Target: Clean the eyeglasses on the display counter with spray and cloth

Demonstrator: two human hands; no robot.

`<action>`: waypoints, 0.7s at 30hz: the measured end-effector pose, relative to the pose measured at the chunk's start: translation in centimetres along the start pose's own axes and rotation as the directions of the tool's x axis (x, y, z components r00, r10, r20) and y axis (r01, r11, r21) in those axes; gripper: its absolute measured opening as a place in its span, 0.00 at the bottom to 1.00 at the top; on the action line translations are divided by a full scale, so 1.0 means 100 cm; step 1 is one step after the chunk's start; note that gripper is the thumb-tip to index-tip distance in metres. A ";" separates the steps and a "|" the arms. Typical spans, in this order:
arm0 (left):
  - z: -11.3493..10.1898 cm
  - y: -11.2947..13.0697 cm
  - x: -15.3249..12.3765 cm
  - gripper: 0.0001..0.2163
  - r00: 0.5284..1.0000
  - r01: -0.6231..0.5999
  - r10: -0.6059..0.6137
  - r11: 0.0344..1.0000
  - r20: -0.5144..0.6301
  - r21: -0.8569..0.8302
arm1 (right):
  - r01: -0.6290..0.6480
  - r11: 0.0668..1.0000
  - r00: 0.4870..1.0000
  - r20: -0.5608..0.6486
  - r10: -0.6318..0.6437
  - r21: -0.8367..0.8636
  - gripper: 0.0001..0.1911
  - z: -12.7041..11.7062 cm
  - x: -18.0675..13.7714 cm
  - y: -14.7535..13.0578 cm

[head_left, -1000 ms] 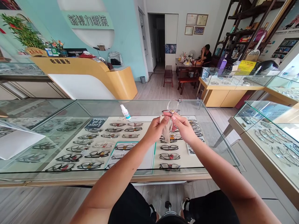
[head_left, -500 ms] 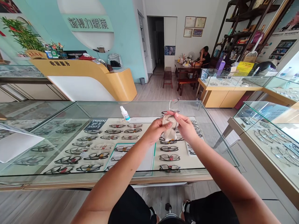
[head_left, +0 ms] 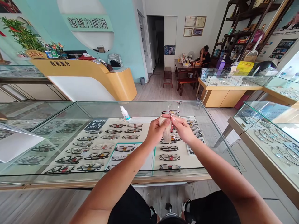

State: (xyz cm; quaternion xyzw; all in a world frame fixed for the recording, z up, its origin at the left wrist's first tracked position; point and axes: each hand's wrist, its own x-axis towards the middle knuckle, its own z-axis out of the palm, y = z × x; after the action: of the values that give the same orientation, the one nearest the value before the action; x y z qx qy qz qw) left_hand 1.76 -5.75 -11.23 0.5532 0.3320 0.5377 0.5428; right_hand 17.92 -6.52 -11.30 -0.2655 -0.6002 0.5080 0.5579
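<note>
Head view: both hands together on glasses and cloth, above the glass counter.
Left hand (head_left: pixel 156 130) pinches a beige cloth (head_left: pixel 166 132); right hand (head_left: pixel 183 129) pinches the glasses (head_left: pixel 173 109), lens sticking up past the fingertips. Small spray bottle (head_left: pixel 125 113) stands on the counter (head_left: pixel 70 109), left of the hands.

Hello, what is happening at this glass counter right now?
A person holds a pair of thin clear-lens glasses above the glass display counter. The left hand and right hand pinch a beige cleaning cloth at the glasses, and the cloth hangs down between them. A small white spray bottle with blue label lies on the counter to the left. Another person sits at a table far behind.
</note>
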 end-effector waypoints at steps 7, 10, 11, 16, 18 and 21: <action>-0.011 -0.009 0.007 0.31 0.983 0.024 -0.022 1.000 0.183 -0.010 | -0.067 0.997 0.994 -0.089 0.071 0.047 0.32 -0.004 0.001 -0.005; -0.015 -0.005 0.006 0.28 0.954 0.032 -0.032 0.999 0.297 0.007 | -0.091 0.995 0.990 -0.107 0.094 0.031 0.34 -0.008 0.002 -0.008; -0.015 -0.003 0.006 0.27 0.949 0.034 -0.035 0.999 0.314 0.010 | -0.088 0.996 0.989 -0.112 0.091 0.029 0.34 -0.009 0.002 -0.008; -0.009 0.005 0.003 0.25 0.962 0.017 -0.012 1.000 0.273 -0.018 | -0.056 0.998 0.995 -0.086 0.054 -0.032 0.35 -0.003 0.000 -0.006; -0.007 0.004 0.003 0.27 0.972 0.004 0.001 1.000 0.234 -0.024 | -0.024 0.997 0.999 -0.041 0.021 -0.069 0.35 0.001 -0.002 -0.006; -0.007 0.000 0.003 0.31 0.988 0.010 -0.007 1.000 0.156 -0.023 | 0.029 0.993 0.999 0.020 -0.027 -0.117 0.35 0.004 -0.004 -0.008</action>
State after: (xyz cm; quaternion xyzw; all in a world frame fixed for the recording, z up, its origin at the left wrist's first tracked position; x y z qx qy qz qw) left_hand 1.19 -5.28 -11.28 0.5856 0.2846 0.4944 0.5758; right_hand 17.83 -7.24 -10.62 -0.2847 -0.6379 0.4665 0.5426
